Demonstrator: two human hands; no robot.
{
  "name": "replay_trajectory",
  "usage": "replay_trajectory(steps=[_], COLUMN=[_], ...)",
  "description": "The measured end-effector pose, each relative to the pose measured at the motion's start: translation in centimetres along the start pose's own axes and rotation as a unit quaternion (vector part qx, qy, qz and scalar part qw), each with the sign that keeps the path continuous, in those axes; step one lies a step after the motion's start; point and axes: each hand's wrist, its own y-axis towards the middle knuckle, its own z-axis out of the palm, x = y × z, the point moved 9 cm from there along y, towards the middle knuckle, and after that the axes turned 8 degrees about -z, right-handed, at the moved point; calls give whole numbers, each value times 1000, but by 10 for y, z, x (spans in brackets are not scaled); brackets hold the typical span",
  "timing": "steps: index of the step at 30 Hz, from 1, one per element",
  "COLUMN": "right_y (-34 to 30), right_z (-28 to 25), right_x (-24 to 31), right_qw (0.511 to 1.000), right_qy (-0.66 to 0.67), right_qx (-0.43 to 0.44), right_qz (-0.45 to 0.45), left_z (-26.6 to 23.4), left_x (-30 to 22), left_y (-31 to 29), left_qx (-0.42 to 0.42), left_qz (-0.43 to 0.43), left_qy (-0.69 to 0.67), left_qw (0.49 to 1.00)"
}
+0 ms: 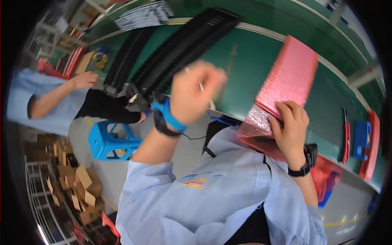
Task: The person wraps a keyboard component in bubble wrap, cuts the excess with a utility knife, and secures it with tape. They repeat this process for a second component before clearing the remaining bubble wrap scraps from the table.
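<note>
My right hand (290, 130) grips the near end of a stack of pink bubble-wrap bags (288, 79), which slants up and away over the green table (249, 69). A black watch sits on that wrist. My left hand (192, 94) is raised in front of me with its fingers curled around a thin white strip (201, 85), which is blurred. That wrist carries a blue band and a black watch. My light blue shirt fills the lower middle of the view.
Long rows of black trays (179, 49) lie on the table. A co-worker's hand (83, 79) reaches in from the left. A blue plastic stool (110, 141) stands on the floor, cardboard boxes (79, 188) at lower left. Red and blue items (361, 139) lie at right.
</note>
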Motion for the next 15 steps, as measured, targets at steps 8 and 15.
replay_trajectory(steps=[8,15], right_y=[7,6], right_z=[4,4], right_x=[7,3], right_qw=[1000,999], right_qy=[-26,-23], right_qx=[7,16], right_qz=[6,16], left_z=[-166,-140], left_x=[208,275], left_y=[181,230], left_qx=[-342,-136], left_qz=[-110,-260], left_qy=[180,412], left_qw=[916,863])
